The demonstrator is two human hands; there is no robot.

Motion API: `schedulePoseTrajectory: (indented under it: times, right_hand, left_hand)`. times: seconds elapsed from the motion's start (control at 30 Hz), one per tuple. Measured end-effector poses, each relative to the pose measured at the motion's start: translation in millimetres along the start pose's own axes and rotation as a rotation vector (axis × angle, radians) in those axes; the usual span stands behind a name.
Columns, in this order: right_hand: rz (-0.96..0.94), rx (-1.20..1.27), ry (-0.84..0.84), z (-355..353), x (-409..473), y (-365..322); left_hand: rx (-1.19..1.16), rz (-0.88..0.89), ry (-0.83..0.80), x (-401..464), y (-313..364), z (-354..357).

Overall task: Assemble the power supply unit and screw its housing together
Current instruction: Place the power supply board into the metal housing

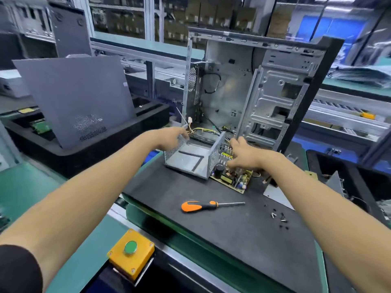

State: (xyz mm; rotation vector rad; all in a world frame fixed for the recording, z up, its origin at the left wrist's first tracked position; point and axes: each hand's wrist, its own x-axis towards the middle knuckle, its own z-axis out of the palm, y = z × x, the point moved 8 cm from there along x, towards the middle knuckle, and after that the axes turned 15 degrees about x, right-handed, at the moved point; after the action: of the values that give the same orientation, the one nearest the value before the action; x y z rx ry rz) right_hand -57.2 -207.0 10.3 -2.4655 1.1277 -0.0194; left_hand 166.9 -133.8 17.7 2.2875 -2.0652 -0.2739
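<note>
- Head view, hands: left hand [176, 137] at far left wall of housing [188, 158], fingers seemingly gripping its top edge, grip blurred; right hand [243, 155] laid on circuit board [231, 176], fingers curled over its components, apparently holding it.
- Head view, parts: housing an open metal box on black mat [211, 229], interior bare; board just beside its right wall, outside, touching or nearly so; wires [203, 130] trailing behind toward PC case [254, 92].
- Head view, tools: screwdriver [208, 206] lying unused on mat; loose screws [279, 216] scattered to its right.
- Progress, judged: early; board not yet seated, cover not fitted, no screws driven.
</note>
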Motion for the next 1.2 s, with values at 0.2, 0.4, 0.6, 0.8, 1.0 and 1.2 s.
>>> schedulePoseTrajectory:
  times: [0.2, 0.4, 0.6, 0.8, 1.0, 1.2]
  right_hand:
    - [-0.067, -0.105, 0.085, -18.8, -3.2, -8.1]
    - [-0.079, -0.008, 0.203, -58.3, -8.0, -17.1]
    - [-0.087, 0.026, 0.263, -99.1, -16.2, -33.3]
    - [-0.108, 0.173, 0.267, -126.1, -16.1, -40.0]
    - [-0.140, 0.224, 0.295, -135.3, -11.5, -40.6]
    - [-0.136, 0.183, 0.271, -129.6, -7.3, -25.7]
  left_hand:
    - [-0.052, 0.007, 0.011, -7.7, -9.7, 2.6]
    - [-0.097, -0.004, 0.042, -14.9, -24.8, 2.9]
    - [-0.137, 0.025, 0.046, -18.5, -30.0, 0.9]
    - [-0.087, 0.085, 0.081, -15.5, -16.4, -5.9]
    - [-0.062, 0.149, 0.149, -22.0, 4.0, -17.7]
    - [-0.048, 0.186, 0.248, -24.6, 21.3, -33.1]
